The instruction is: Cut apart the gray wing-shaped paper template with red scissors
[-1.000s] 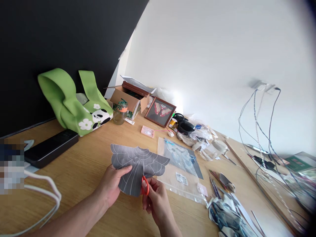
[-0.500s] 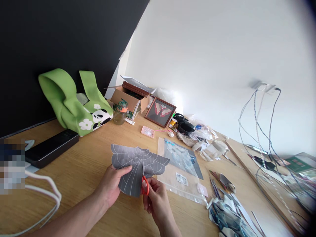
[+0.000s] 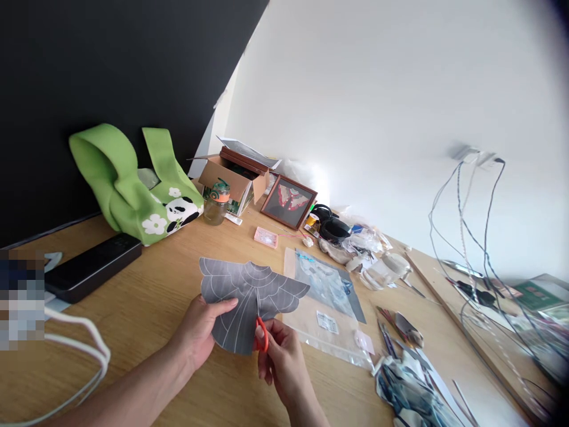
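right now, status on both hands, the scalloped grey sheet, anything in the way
Left hand gripping scalloped grey sheet with white lines. Right hand on orange-handled metal scissors, blades at sheet's middle. Transparent plastic bag to the right, apparently not blocking.

Looks like matt, smooth paper or thin cloth (can't tell) for grey cutout (image 3: 237, 287), semi-gloss red plas. + thin metal for scissors (image 3: 260, 324), smooth lt-brown wood grain for tabletop (image 3: 173, 273), soft matt fabric for green bag (image 3: 127, 198), clear shiny plas. w/ creases for zip pouch (image 3: 306, 326), matt cardboard for box (image 3: 222, 172).
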The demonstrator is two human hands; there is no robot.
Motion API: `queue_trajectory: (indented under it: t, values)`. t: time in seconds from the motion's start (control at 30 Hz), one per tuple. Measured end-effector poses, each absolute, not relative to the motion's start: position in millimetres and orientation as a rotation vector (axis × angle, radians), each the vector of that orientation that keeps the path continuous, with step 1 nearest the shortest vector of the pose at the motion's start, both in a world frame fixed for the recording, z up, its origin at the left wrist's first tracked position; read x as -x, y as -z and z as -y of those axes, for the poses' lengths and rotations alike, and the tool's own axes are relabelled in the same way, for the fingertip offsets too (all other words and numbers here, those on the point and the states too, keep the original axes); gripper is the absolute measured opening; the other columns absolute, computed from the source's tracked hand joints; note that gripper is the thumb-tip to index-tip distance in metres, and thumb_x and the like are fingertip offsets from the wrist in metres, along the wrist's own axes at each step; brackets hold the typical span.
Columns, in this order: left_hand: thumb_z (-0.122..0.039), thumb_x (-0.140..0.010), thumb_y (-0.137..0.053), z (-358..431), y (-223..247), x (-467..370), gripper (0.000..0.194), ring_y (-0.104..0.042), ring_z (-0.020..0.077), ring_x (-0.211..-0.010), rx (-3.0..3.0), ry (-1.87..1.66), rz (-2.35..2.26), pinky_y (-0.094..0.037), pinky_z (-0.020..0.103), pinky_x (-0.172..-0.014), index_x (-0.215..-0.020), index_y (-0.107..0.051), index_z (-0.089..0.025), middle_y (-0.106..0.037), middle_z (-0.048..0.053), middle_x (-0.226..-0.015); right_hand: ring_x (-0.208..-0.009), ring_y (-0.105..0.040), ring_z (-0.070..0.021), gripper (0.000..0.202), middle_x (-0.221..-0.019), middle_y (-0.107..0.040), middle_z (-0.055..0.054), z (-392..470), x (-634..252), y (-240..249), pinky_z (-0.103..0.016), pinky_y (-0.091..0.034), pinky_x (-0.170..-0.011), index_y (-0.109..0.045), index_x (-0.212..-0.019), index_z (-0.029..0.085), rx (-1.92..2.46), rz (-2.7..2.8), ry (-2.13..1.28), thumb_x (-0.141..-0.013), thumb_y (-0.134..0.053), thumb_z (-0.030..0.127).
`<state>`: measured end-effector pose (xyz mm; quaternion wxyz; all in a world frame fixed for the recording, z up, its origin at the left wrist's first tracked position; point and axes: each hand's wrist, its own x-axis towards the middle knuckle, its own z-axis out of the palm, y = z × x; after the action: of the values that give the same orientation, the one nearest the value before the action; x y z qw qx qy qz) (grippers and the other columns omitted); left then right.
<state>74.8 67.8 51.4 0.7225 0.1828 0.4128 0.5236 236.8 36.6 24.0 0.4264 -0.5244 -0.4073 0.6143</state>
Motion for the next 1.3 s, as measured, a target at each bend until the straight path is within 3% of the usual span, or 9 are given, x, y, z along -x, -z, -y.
queue_trajectory:
  t: [0.1, 0.27, 1.3]
  values:
    - [-0.026, -0.052, -0.088, -67.4, -51.5, -75.5, 0.04, -0.072, 0.0293, -0.08, -0.41, -1.178, -0.918, -0.053, 0.037, -0.074, -0.086, -0.073, -0.011, -0.077, 0.012, -0.082, -0.026, -0.044, -0.0041, 0.056, -0.051, -0.059, 0.002, -36.1, -237.5, -23.2, -0.013, -0.023, -0.024, -0.055, -0.068, 0.014, 1.281, 0.984, -1.556, -0.063, -0.078, 0.065]
    - [-0.026, -0.051, -0.088, -67.3, -51.2, -75.4, 0.04, -0.072, 0.0293, -0.081, -0.418, -1.169, -0.923, -0.053, 0.038, -0.076, -0.085, -0.072, -0.012, -0.077, 0.011, -0.081, -0.026, -0.041, -0.0048, 0.054, -0.038, -0.049, 0.006, -35.8, -238.1, -21.2, -0.012, -0.022, -0.024, -0.055, -0.068, 0.014, 1.264, 0.985, -1.578, -0.067, -0.075, 0.064]
    - [-0.028, -0.049, -0.089, -65.0, -53.9, -77.4, 0.039, -0.071, 0.0263, -0.081, -0.466, -1.236, -0.963, -0.051, 0.034, -0.075, -0.082, -0.074, -0.014, -0.077, 0.009, -0.081, -0.024, -0.036, -0.0034, 0.053, -0.036, -0.047, 0.007, -36.0, -237.6, -20.0, -0.012, -0.02, -0.024, -0.053, -0.066, 0.015, 1.276, 1.012, -1.527, -0.069, -0.075, 0.063]
